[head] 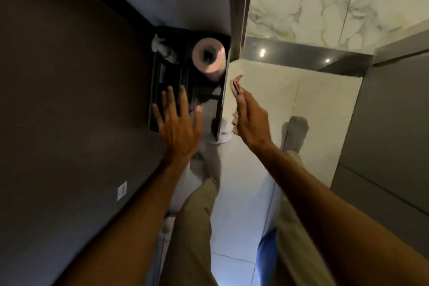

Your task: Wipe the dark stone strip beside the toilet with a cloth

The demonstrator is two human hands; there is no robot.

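Observation:
My right hand is held flat and edge-on, with a white cloth with red marks against its palm. The cloth shows above the fingertips and again by the thumb. It sits just right of the thin metal edge of a dark recessed wall niche. My left hand is spread open in front of the niche's lower part, holding nothing. A glossy dark stone strip with light reflections runs across the floor beyond my right hand, apart from the cloth. A white toilet part shows below the niche.
A pink toilet paper roll and a white fitting sit inside the niche. The dark wall fills the left, a grey cabinet the right. My beige trouser legs and a socked foot stand on pale floor tiles.

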